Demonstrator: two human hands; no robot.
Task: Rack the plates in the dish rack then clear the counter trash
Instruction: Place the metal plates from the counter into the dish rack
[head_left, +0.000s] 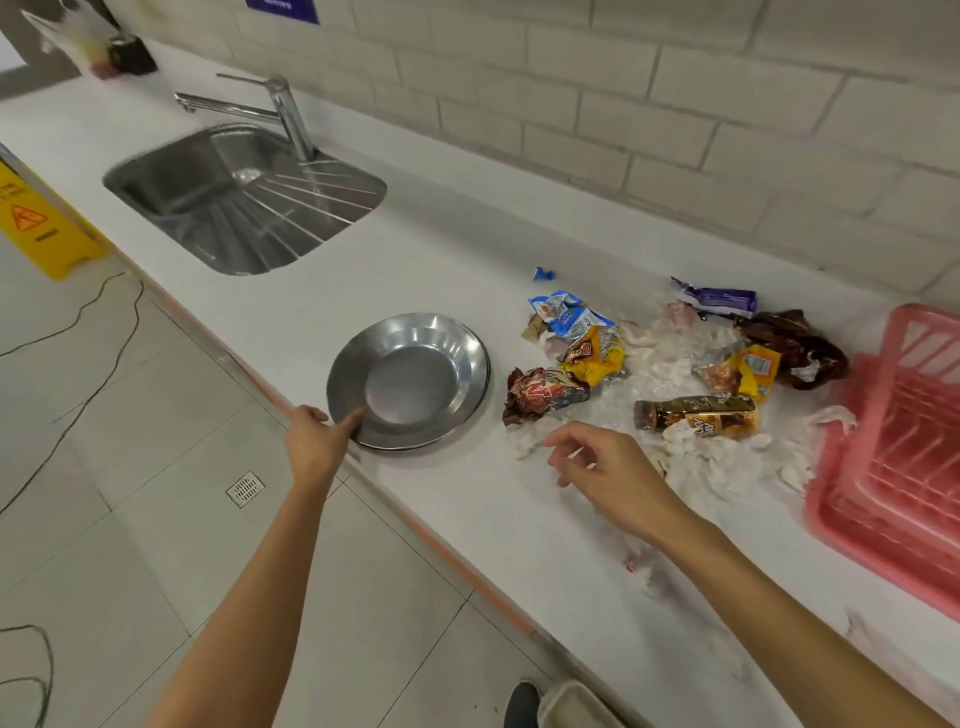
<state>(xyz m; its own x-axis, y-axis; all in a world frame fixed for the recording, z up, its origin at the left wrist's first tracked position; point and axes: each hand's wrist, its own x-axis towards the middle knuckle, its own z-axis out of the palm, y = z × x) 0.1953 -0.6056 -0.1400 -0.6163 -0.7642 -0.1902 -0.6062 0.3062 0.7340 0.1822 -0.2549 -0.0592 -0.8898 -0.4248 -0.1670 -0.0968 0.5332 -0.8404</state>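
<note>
Racking is just starting: the left hand (317, 436) pinches the near rim of the steel plates (415, 379), thumb on top. The right hand (602, 467) hovers right of that grip, loosely curled and holding nothing. Next, lift the stack over the trash to the one pink dish rack (893, 467), far right of the grip. At least two plates are stacked. Between lie one bottle (696, 413), about six wrappers (592, 353) and scattered tissue (727, 467).

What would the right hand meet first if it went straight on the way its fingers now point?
Probably the crumpled white tissue just ahead of the right hand, near the red wrapper; the steel plates lie farther along. How high the hand is above the counter is unclear.
</note>
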